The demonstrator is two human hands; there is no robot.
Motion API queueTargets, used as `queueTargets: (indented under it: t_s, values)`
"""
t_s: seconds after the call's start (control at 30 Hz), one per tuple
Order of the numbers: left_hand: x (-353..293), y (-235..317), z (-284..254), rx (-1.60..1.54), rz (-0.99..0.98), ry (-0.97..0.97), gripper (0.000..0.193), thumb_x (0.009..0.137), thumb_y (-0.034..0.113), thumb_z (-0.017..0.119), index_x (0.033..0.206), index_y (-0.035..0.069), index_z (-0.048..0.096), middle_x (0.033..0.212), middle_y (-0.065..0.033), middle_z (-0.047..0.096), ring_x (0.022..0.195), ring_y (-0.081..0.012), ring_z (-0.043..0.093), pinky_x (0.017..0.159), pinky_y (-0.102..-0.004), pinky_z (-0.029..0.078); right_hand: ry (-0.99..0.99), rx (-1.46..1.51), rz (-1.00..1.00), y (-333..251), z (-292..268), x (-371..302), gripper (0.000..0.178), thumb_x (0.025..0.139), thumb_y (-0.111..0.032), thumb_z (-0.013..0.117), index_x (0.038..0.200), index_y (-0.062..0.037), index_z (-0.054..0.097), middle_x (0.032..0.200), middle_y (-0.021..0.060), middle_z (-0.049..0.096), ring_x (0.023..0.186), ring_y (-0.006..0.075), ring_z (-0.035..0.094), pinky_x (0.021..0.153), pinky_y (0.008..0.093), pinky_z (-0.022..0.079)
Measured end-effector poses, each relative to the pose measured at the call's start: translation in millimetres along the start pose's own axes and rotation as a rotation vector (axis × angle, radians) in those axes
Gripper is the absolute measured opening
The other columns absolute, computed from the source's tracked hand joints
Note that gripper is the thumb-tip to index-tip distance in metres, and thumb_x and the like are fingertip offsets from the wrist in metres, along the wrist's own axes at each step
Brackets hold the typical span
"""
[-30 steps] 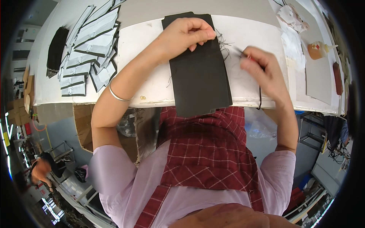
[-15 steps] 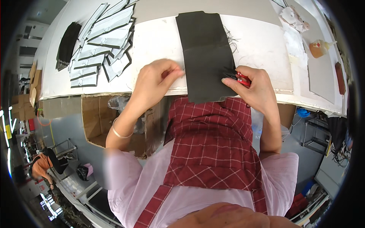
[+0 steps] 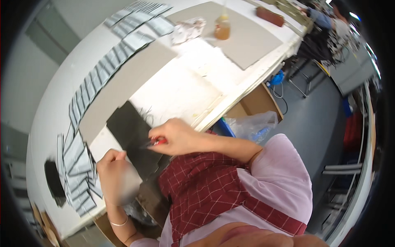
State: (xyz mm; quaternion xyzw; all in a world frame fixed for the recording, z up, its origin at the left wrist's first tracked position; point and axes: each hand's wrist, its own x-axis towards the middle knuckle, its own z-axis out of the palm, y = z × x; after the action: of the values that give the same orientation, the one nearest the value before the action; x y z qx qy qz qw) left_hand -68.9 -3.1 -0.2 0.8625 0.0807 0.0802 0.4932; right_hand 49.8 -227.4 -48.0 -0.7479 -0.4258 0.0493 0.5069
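A dark fabric-like panel [image 3: 127, 123] lies flat on the white table, partly over its near edge. My right hand [image 3: 177, 138] is closed round a small pair of red-handled thread snips [image 3: 159, 141], whose dark blades point left over the panel. Beside the panel's left edge is my left hand [image 3: 117, 177], partly smeared by motion. Its fingers are curled in with the thumb against them; whatever they may hold is hidden. Loose dark threads [image 3: 146, 115] lie at the panel's right edge.
White black-edged pieces [image 3: 78, 173] spread at the left, beside a black stack [image 3: 53, 181]; more line the far side. A bottle of amber liquid [image 3: 222, 31], crumpled cloth [image 3: 188, 31] and brown block [image 3: 270, 16] lie farther back. A cardboard box [image 3: 263, 101] stands below the table edge.
The whole view has swung to the right, bringing more of the table's right side in. The snips stay in my right hand over the panel; my left hand remains at its left edge.
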Motion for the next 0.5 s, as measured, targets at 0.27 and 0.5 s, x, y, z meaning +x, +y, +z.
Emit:
queueTargets:
  t_s: [0.27, 0.5]
  values:
    - [68, 16, 56, 0.683, 0.075, -0.214, 0.053, 0.093, 0.040, 0.069, 0.063, -0.002, 0.062, 0.050, -0.0121, 0.052, 0.046, -0.0195, 0.051, 0.051, -0.0388, 0.040, -0.020, -0.032, -0.212, 10, 22, -9, 0.028, 0.087, -0.035, 0.071, 0.080, -0.0084, 0.064, 0.065, 0.0130, 0.064, 0.063, 0.0367, 0.064, 0.057, 0.0457, 0.048]
    - [63, -17, 26, 0.014, -0.038, -0.208, 0.041, 0.099, 0.019, 0.063, 0.064, 0.007, 0.044, 0.062, 0.0103, 0.035, 0.060, -0.0023, 0.028, 0.052, -0.0274, 0.020, 0.001, -0.039, 0.053, 18, 3, 14, 0.053, 0.095, -0.055, 0.062, 0.086, -0.0024, 0.058, 0.067, 0.0157, 0.062, 0.064, 0.0402, 0.061, 0.060, 0.0466, 0.045]
